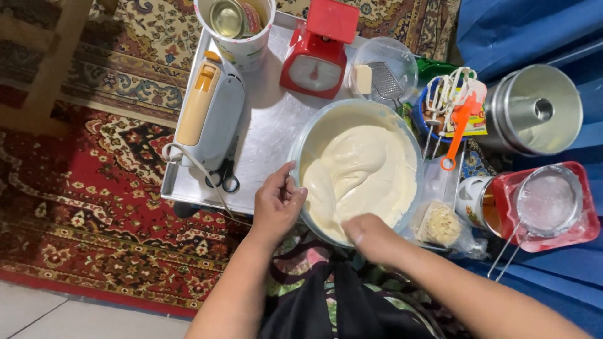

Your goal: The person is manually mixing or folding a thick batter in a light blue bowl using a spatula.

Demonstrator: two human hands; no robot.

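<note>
Our left hand (277, 204) clamps the bowl (312, 129) rim, fingers curled, steadying it on the tray (267, 135). Our right hand (370, 237) rests at the near rim over the batter (361, 169); its finger state cannot be determined. A mixer (210, 113) lies left of the bowl.

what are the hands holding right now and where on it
The left hand grips the near-left rim of the large round bowl of pale cream batter. The right hand is at the bowl's near edge; whether its fingers hold anything cannot be told.
</note>
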